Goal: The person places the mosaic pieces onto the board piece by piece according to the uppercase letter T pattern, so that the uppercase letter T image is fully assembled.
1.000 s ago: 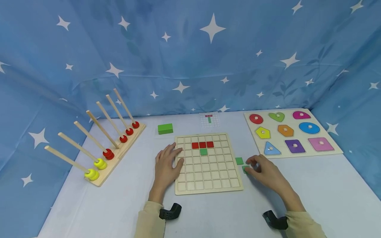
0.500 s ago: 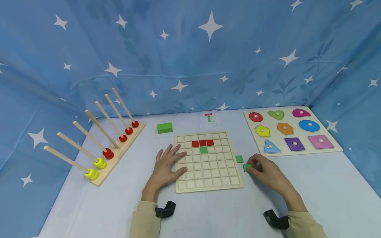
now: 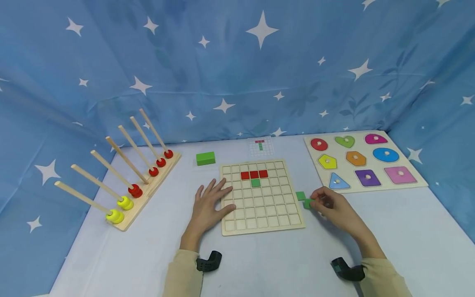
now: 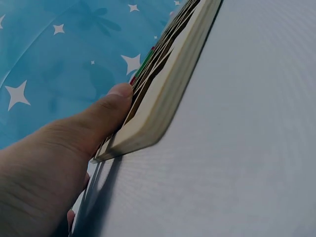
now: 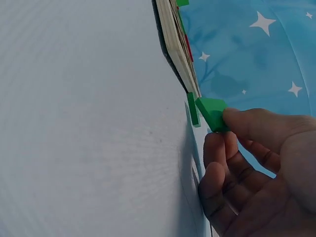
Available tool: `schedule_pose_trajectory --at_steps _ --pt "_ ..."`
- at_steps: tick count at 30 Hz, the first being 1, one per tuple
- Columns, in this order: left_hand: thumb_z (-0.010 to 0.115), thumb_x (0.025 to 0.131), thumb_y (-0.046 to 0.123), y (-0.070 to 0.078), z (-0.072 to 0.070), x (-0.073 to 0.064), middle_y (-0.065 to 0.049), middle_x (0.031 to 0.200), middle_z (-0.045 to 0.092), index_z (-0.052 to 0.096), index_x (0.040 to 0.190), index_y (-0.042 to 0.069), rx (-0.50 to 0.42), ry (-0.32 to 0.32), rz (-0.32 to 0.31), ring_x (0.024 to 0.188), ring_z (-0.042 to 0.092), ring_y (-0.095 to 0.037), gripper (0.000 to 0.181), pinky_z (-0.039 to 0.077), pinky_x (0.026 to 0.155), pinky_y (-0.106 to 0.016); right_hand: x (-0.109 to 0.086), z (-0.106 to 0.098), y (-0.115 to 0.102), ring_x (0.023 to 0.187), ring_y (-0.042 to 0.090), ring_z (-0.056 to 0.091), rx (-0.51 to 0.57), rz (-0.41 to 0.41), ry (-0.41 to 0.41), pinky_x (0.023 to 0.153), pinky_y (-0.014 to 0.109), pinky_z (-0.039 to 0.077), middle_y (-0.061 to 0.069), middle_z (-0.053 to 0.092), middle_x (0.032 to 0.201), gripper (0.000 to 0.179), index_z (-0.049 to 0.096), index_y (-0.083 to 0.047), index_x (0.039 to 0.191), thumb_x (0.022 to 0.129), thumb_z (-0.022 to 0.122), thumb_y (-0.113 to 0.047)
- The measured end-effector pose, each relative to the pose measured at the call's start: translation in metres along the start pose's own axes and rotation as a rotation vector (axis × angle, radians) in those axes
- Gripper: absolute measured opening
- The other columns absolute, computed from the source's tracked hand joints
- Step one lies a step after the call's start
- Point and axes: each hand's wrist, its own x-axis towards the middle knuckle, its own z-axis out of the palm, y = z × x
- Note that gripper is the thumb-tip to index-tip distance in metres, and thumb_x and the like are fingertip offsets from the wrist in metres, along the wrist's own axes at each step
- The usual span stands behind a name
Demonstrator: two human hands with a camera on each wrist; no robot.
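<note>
My right hand (image 3: 335,208) pinches a green square tile (image 5: 212,113) between thumb and fingers, tilted, beside the right edge of the wooden grid board (image 3: 245,214). A second green tile (image 3: 300,196) lies flat on the table by that edge, just beyond the held one. My left hand (image 3: 208,208) rests with fingers spread at the board's left edge; its thumb (image 4: 116,101) lies on the rim. In the board's upper part sit red tiles (image 3: 254,174) in a row, with one green tile (image 3: 255,182) under the middle one.
A small card (image 3: 261,147) with a red-and-green T pattern lies behind the board, and a green block (image 3: 205,158) to its left. A peg abacus (image 3: 148,189) with red and yellow beads stands at left. A knobbed shape puzzle (image 3: 352,179) lies at right.
My right hand has tipped the nearer green tile up off the table, pinching it. The board has slid slightly away and to the right. My left hand has spread its fingers along the edge.
</note>
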Motion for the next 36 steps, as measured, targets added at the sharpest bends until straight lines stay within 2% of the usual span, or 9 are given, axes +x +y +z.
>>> schedule_pose_trajectory --at_steps 5,16,22,29,36 --pt "0.069 0.080 0.048 -0.001 0.001 0.000 0.000 0.150 0.041 0.057 0.132 0.025 0.012 0.014 -0.001 0.143 0.028 -0.030 0.058 0.011 0.114 -0.058 0.005 0.002 -0.002 0.081 0.013 0.055 0.021 -0.019 0.003 0.069 0.018 0.050 0.003 0.060 0.091 0.019 0.059 -0.009 0.105 0.090 0.065 -0.020" --pt "0.065 0.083 0.049 -0.003 0.001 0.000 0.002 0.150 0.039 0.054 0.134 0.026 0.014 0.009 -0.024 0.144 0.026 -0.028 0.057 0.009 0.116 -0.055 0.023 0.012 -0.022 0.080 0.015 0.055 0.125 -0.035 -0.023 0.067 0.020 0.050 0.007 0.061 0.093 0.020 0.060 -0.008 0.106 0.090 0.064 -0.020" --pt "0.065 0.084 0.050 -0.003 0.001 -0.001 0.004 0.151 0.038 0.053 0.135 0.027 0.007 -0.005 -0.034 0.145 0.025 -0.027 0.057 0.008 0.116 -0.053 0.031 0.021 -0.027 0.081 0.015 0.057 0.138 -0.039 -0.010 0.068 0.021 0.050 0.007 0.062 0.095 0.018 0.061 -0.008 0.106 0.090 0.064 -0.017" --pt "0.067 0.083 0.048 -0.002 0.002 0.000 0.002 0.150 0.040 0.056 0.133 0.025 0.005 0.019 -0.016 0.143 0.028 -0.028 0.056 0.010 0.115 -0.055 0.036 0.030 -0.035 0.083 0.019 0.056 0.134 -0.037 -0.003 0.070 0.021 0.048 0.005 0.061 0.095 0.017 0.061 -0.010 0.106 0.091 0.064 -0.018" --pt "0.067 0.083 0.048 -0.001 0.002 0.001 0.005 0.150 0.040 0.055 0.134 0.025 -0.029 -0.007 -0.032 0.143 0.030 -0.021 0.057 0.007 0.117 -0.051 0.042 0.036 -0.043 0.081 0.018 0.056 0.148 -0.069 -0.009 0.070 0.020 0.048 0.004 0.061 0.093 0.016 0.061 -0.010 0.105 0.090 0.064 -0.018"
